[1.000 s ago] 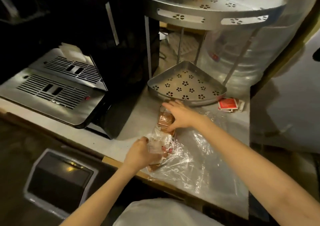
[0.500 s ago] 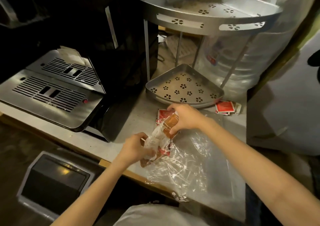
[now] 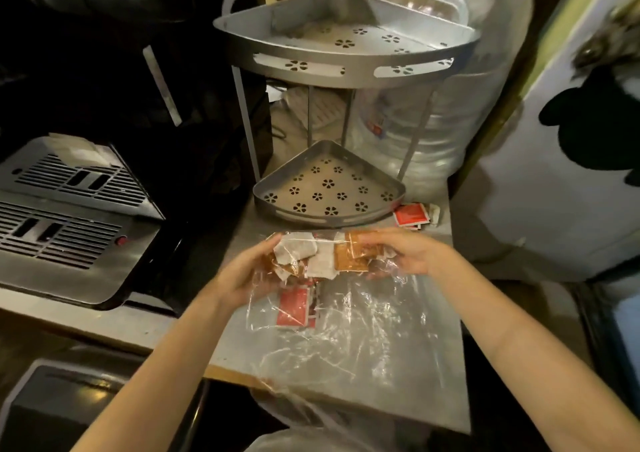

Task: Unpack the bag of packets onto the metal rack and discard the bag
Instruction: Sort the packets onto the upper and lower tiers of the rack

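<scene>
A clear plastic bag (image 3: 349, 334) lies crumpled on the grey counter, its upper end lifted between both hands. My left hand (image 3: 242, 271) grips the bag's left side around white and brown packets (image 3: 301, 256). My right hand (image 3: 405, 251) pinches orange packets (image 3: 349, 261) at the bag's right side. Red packets (image 3: 294, 308) rest lower inside the bag on the counter. The two-tier metal corner rack (image 3: 329, 216) stands just behind the hands; its perforated lower shelf and upper shelf (image 3: 346, 57) show nothing on them.
Loose red packets (image 3: 412, 214) lie on the counter right of the rack's lower shelf. A black machine with a slotted steel drip tray (image 3: 69, 216) fills the left. A large wrapped water bottle (image 3: 450, 129) stands behind the rack. A bin (image 3: 59, 410) sits below left.
Both hands have lifted the bag's packet-filled end off the counter and spread it apart sideways. The view has moved closer to the rack.
</scene>
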Motion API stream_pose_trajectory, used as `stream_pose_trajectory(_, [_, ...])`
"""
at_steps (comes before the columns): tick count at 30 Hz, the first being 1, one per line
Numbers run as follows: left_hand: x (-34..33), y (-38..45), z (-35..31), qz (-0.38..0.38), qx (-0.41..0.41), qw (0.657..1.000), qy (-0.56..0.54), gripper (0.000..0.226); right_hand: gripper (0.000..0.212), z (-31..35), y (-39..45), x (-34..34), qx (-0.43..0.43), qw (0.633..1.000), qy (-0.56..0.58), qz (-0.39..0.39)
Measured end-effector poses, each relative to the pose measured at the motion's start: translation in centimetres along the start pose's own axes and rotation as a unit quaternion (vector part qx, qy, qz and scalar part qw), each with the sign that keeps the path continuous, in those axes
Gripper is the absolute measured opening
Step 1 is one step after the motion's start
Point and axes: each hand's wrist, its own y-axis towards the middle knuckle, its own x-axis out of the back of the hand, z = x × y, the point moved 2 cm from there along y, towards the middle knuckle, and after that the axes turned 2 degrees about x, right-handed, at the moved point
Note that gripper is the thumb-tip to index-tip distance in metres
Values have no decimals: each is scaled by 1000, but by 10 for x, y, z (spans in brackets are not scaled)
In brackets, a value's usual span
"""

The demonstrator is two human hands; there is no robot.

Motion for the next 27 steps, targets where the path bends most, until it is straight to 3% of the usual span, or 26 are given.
stream_pose_trajectory(3, [-18,3,1,6,12,1000,-16,17,28,-5,-13,6,21,993,115,5])
stream_pose_trajectory(6, [-36,4,-6,40,51,998,-27,16,49,-3,-21,9,24,979,203,1])
stream_pose_trajectory(9, [-55,2,-26,74,19,997,-13,27,43,8,-32,10,41,968,249,4])
stream_pose_trajectory(11, [-69,-5,-45,97,-14,995,28,28,49,21,-42,11,63,968,243,6])
stream_pose_trajectory(14, [-93,-26,-79,131,-72,985,83,22,27,56,-66,14,109,967,229,18])
stream_pose_trajectory(16, [-110,-43,-105,152,-126,973,119,20,23,86,-85,18,155,965,211,13])
stream_pose_trajectory(20, [-143,-71,-154,194,-230,940,163,12,63,148,-115,28,257,953,160,5])
stream_pose_trajectory(23, [-165,-84,-190,246,-256,917,184,29,42,192,-141,31,300,944,132,-26])
stream_pose_trajectory(27, [-191,-98,-246,257,-289,897,213,15,38,250,-170,36,352,927,117,-59])
